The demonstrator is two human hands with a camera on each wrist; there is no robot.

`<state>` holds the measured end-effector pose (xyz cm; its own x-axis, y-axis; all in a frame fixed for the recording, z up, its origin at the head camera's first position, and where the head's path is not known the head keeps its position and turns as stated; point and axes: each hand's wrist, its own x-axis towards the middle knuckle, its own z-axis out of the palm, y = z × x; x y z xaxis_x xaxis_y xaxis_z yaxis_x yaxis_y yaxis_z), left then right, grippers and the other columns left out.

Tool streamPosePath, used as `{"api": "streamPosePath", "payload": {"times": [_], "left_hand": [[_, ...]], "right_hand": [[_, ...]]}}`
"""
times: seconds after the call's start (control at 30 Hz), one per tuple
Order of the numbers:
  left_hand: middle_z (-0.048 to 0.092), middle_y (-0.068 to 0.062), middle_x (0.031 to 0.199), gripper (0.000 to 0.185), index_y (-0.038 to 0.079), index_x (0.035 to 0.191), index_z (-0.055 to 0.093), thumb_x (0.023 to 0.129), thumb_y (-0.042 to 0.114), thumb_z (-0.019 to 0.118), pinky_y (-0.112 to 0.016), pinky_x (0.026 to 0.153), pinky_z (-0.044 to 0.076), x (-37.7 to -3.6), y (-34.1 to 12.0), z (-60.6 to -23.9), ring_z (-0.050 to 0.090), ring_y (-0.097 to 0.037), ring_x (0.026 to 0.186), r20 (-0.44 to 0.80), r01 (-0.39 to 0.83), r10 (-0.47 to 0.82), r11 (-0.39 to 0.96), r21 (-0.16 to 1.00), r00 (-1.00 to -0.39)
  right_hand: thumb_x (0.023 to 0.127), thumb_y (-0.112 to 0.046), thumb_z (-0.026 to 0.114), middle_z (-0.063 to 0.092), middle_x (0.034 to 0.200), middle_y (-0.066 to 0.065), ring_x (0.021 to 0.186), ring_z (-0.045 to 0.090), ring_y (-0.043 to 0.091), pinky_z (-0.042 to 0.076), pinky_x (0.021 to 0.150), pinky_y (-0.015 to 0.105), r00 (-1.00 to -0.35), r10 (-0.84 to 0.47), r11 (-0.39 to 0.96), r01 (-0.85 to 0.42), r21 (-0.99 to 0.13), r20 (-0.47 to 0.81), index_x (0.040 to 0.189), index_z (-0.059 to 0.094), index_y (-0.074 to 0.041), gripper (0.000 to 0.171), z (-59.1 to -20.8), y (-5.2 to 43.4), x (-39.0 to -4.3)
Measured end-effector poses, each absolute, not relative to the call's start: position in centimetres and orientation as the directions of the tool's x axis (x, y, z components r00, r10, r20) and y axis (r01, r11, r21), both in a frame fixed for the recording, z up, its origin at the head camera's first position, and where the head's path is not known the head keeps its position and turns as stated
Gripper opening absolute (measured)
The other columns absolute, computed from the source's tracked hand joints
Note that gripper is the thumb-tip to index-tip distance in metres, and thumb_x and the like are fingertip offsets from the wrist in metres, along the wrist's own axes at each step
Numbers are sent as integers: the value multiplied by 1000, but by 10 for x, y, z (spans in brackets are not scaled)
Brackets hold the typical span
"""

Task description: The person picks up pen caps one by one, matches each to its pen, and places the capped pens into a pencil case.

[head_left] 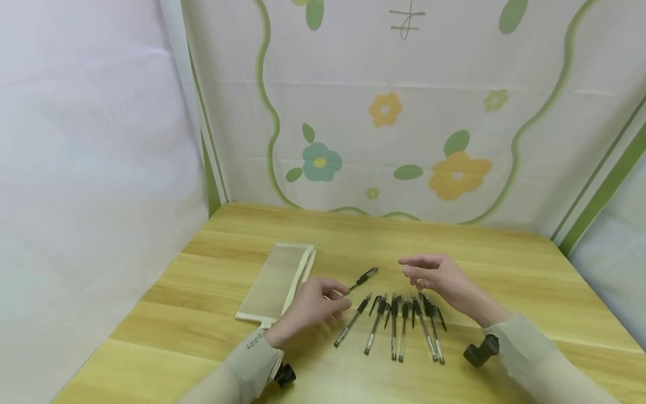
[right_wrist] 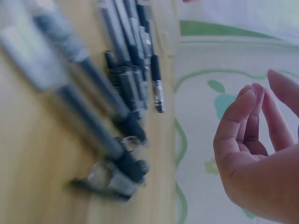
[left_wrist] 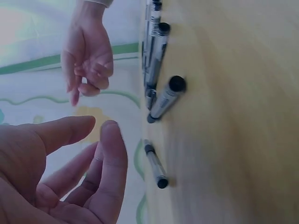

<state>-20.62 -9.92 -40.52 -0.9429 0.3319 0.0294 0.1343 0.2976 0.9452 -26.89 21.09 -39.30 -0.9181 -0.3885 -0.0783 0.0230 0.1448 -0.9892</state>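
Observation:
My left hand (head_left: 317, 303) hovers beside a black gel pen (head_left: 366, 276) that lies apart from the others, its near end hidden by the fingers. In the left wrist view a gap shows between thumb and forefinger, with nothing held. My right hand (head_left: 437, 276) is raised over the far right end of the pens, fingers loosely bent and holding nothing. Below and between the hands lies a row of clear-barrelled gel pens (head_left: 394, 331), their dark grips pointing away from me. Loose black caps (head_left: 375, 304) seem to lie among their far ends.
A flat, see-through zip pouch (head_left: 275, 280) with cream edges lies left of the pens, partly behind the left hand. Flower-printed cloth (head_left: 353, 140) hangs behind the wooden table (head_left: 166, 331), and white cloth (head_left: 101, 140) hangs at the left side.

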Motion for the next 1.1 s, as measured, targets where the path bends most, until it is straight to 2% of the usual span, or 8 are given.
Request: {"api": "streamPosePath", "payload": {"times": [0.2,0.3,0.43,0.57,0.73,0.9,1.1], "left_hand": [[70,-10,73,28,-2,106,73,84,14,79,-44,51,56,-209,-99,-411,66,-36,58,-35,101,352,361,927,-935],[69,-7,71,30,-1,106,73,82,14,81,-40,51,56,-210,-96,-413,66,-32,56,-75,82,370,390,917,-926],[70,1,72,32,1,107,73,78,11,83,-37,52,56,-210,-90,-415,67,-27,58,-91,74,376,401,913,-922],[71,2,74,36,2,109,73,76,9,85,-38,55,57,-210,-86,-414,68,-26,60,-101,57,371,392,918,-923],[71,0,74,37,0,111,71,76,5,84,-38,55,57,-210,-84,-413,68,-26,61,-81,73,369,386,920,-926],[71,-2,75,44,-3,114,69,73,4,85,-38,54,57,-210,-83,-415,68,-24,62,-79,83,379,390,917,-922],[68,-1,76,54,-2,119,67,70,3,87,-36,54,56,-207,-84,-416,67,-21,62,-121,61,378,435,898,-918]], "right_hand": [[89,-23,74,59,107,30,83,60,25,53,82,46,-908,-407,212,14,-977,-102,130,60,2,50,-397,216,-257],[89,-24,75,60,92,26,76,57,22,54,77,44,-897,-426,236,17,-972,-119,131,60,1,51,-400,214,-253],[89,-23,75,59,78,13,68,53,17,53,68,36,-873,-470,252,7,-968,-128,130,60,2,50,-402,207,-252],[89,-21,74,61,81,16,66,53,14,51,63,30,-856,-500,241,6,-971,-129,130,59,5,50,-402,203,-251],[90,-20,73,60,79,14,64,50,13,48,60,26,-853,-505,214,24,-977,-132,131,57,6,51,-404,203,-250],[92,-20,70,58,74,7,63,50,12,48,62,27,-851,-510,209,19,-978,-126,133,55,5,51,-407,208,-250],[93,-21,69,59,77,5,68,53,13,48,64,26,-848,-512,190,46,-981,-139,135,53,6,52,-409,211,-250]]}}
